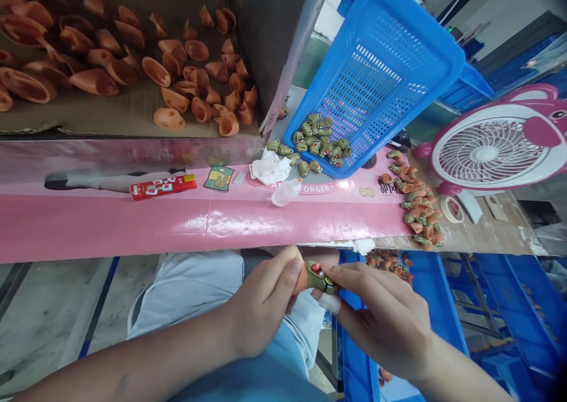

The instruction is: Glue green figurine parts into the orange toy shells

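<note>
While both hands pinch a small green figure [319,277] w/ an orange end [300,278] at lap level, bottom centre of frame, the left hand [261,301] is closed round that orange end and the right hand [381,313] has its fingers curled on the green body. Further up, green figures [315,142] lie heaped under a tilted blue plastic basket [376,77] on a pink carton strip [133,231], orange-and-green pcs [419,207] sit right of them, and orange shells [106,82] fill a cardboard tray [84,113] upper left.
</note>
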Demonstrator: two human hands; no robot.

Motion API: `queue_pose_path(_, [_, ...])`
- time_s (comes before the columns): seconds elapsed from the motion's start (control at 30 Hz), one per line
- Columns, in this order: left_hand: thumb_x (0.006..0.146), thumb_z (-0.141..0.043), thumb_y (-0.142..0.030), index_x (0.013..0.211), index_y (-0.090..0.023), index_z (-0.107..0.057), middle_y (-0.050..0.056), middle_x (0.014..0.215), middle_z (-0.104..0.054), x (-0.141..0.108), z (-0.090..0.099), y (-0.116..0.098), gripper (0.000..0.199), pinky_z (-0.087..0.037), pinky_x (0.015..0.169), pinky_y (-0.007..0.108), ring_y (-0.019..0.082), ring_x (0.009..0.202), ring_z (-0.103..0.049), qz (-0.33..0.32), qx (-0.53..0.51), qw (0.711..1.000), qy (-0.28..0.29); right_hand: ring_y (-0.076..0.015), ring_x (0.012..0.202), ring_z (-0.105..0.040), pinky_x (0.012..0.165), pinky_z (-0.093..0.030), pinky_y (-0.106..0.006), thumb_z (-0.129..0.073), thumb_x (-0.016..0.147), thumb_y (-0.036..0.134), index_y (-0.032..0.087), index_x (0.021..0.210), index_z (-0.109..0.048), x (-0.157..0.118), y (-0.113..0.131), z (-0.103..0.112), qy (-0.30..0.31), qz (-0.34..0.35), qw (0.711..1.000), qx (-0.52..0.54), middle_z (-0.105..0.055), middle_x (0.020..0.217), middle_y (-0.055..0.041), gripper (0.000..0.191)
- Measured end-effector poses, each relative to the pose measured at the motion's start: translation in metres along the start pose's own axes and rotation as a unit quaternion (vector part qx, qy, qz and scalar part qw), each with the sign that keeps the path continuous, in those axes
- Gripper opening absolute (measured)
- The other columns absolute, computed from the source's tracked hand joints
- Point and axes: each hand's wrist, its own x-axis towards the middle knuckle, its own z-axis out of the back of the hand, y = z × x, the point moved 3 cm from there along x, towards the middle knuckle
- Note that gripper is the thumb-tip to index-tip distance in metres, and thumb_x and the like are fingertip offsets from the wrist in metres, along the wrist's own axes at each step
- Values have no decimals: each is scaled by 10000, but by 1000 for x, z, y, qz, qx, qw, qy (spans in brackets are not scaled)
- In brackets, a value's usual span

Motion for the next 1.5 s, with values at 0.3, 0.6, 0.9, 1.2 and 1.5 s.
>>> queue_pose_path(0.3, [886, -159, -454, 675, -195, -334, -23, 586, -408, 1, -1, -1, 378, -331, 594, 291, 136, 585, -411, 14, 15, 999, 34, -88, 698, -554, 573, -433, -199, -550, 746, 82, 107, 1005, -519, -5, 0, -2, 12, -13, 1000, -18, -577, 759, -10, 262])
queue_pose_path(0.6, [883, -149, -464, 703, -192, -363, -16, 591, -409, 0, -2, -1, 390, -338, 593, 292, 140, 583, -407, 8, 3, 999, 44, -88, 728, -556, 599, -433, -192, -542, 759, 89, 104, 1005, -524, -5, 3, -2, 4, -10, 1000, -27, -577, 776, -19, 247])
queue_pose_path(0.9, [888, -150, -452, 721, -185, -379, -6, 636, -423, 1, -2, 1, 389, -342, 591, 288, 135, 593, -410, 4, -14, 999, 48, -99, 705, -559, 578, -445, -198, -543, 782, 148, 109, 1017, -518, -5, 3, -2, 3, -12, 1000, -22, -582, 766, -28, 239])
queue_pose_path(1.2, [888, -161, -450, 706, -183, -379, -16, 610, -414, 0, -3, 2, 390, -345, 590, 282, 127, 576, -397, 3, -28, 999, 46, -85, 730, -538, 602, -427, -188, -557, 766, 119, 97, 1010, -516, -6, 3, -4, 2, -9, 1000, -9, -562, 787, -21, 248])
queue_pose_path(1.5, [872, -197, -443, 660, -143, -466, 35, 555, -522, 8, 1, 11, 455, -393, 580, 291, 153, 546, -485, 91, -103, 987, 81, -58, 609, -520, 551, -430, -159, -602, 733, 138, 116, 921, -542, -4, -7, -15, -7, -78, 990, 116, -561, 692, 1, 199])
